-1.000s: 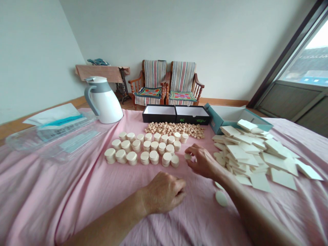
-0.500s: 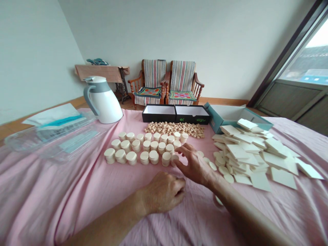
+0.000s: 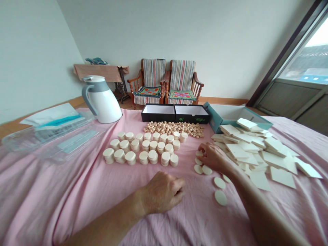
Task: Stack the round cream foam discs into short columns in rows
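My right hand rests on the pink cloth among loose cream discs, its fingers curled over one disc at its left tip. My left hand lies in a loose fist on the cloth near me, with nothing visible in it. Rows of stacked cream discs stand left of my right hand. Right beside the same hand lies a heap of cream square tiles. Two more single discs lie by my right forearm.
A pile of small tan wooden beads lies behind the stacks, before two black open boxes and a teal box. A white jug and clear plastic trays stand at the left. Two striped chairs stand by the far wall.
My right hand went left to the rightmost stack of discs, then drew back right to the loose discs beside the tiles. The left hand has stayed still.
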A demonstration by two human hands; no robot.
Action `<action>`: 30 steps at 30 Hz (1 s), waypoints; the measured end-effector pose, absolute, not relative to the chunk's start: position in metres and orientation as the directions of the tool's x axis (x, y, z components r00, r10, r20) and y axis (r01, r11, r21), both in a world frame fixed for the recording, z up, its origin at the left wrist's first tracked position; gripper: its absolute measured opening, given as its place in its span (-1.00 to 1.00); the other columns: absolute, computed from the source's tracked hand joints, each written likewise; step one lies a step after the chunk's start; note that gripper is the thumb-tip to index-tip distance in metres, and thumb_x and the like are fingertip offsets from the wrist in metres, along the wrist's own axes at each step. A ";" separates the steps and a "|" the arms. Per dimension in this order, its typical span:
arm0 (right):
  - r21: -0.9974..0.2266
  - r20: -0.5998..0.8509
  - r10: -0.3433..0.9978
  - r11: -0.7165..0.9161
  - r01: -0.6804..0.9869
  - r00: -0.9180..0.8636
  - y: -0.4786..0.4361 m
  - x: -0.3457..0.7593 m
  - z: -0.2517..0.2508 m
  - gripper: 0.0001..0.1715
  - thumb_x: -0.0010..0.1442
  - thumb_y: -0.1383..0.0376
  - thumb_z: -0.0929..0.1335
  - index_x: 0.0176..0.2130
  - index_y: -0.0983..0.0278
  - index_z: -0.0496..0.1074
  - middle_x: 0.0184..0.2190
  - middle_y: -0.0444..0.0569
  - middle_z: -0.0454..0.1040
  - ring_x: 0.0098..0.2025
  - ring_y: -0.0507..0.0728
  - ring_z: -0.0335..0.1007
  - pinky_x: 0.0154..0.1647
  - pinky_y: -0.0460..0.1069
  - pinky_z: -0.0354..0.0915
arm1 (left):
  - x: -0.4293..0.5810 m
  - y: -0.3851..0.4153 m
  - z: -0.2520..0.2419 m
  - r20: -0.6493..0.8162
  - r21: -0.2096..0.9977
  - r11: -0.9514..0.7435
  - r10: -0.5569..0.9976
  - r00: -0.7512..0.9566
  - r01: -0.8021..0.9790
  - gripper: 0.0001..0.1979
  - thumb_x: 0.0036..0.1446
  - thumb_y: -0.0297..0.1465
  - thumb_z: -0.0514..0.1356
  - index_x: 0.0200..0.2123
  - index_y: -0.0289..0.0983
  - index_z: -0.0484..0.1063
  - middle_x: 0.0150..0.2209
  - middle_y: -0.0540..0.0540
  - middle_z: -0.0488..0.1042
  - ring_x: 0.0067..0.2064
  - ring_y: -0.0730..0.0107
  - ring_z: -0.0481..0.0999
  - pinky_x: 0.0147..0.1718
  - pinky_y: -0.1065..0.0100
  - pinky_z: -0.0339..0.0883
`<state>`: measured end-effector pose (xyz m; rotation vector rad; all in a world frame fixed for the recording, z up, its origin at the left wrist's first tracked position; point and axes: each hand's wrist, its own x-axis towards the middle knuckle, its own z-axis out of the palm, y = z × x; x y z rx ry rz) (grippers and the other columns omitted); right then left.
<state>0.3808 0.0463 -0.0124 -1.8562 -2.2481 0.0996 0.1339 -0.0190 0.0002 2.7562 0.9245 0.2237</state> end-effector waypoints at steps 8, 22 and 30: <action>-0.336 0.157 0.969 0.234 0.912 -0.190 0.045 0.355 -0.015 -0.81 0.09 0.35 0.27 -0.27 0.32 0.42 -0.32 0.01 0.42 -0.36 0.05 0.34 -0.33 -0.10 0.14 | 0.134 -0.019 0.003 0.066 0.272 -0.779 0.601 0.796 0.565 -0.88 0.11 -0.42 0.10 -0.48 -0.27 0.29 -0.51 0.03 0.47 -0.49 0.45 0.43 -0.52 0.47 0.08; -0.429 0.319 0.916 0.369 0.824 -0.244 0.035 0.330 -0.008 -0.80 -0.02 0.46 0.29 -0.31 0.29 0.36 -0.37 -0.05 0.35 -0.34 0.05 0.28 -0.33 -0.08 0.17 | 0.134 -0.018 0.002 0.054 0.260 -0.777 0.604 0.795 0.573 -0.88 0.12 -0.41 0.11 -0.46 -0.26 0.32 -0.49 0.01 0.49 -0.47 0.41 0.45 -0.51 0.44 0.11; -0.519 0.452 0.813 0.575 0.633 -0.367 0.017 0.299 0.003 -0.62 -0.02 0.49 0.29 -0.15 0.25 0.31 -0.25 -0.04 0.34 -0.23 0.06 0.29 -0.22 -0.05 0.23 | 0.135 -0.018 0.001 0.096 0.292 -0.791 0.583 0.806 0.537 -0.89 0.11 -0.43 0.10 -0.46 -0.27 0.34 -0.44 -0.01 0.51 -0.46 0.43 0.44 -0.49 0.42 0.14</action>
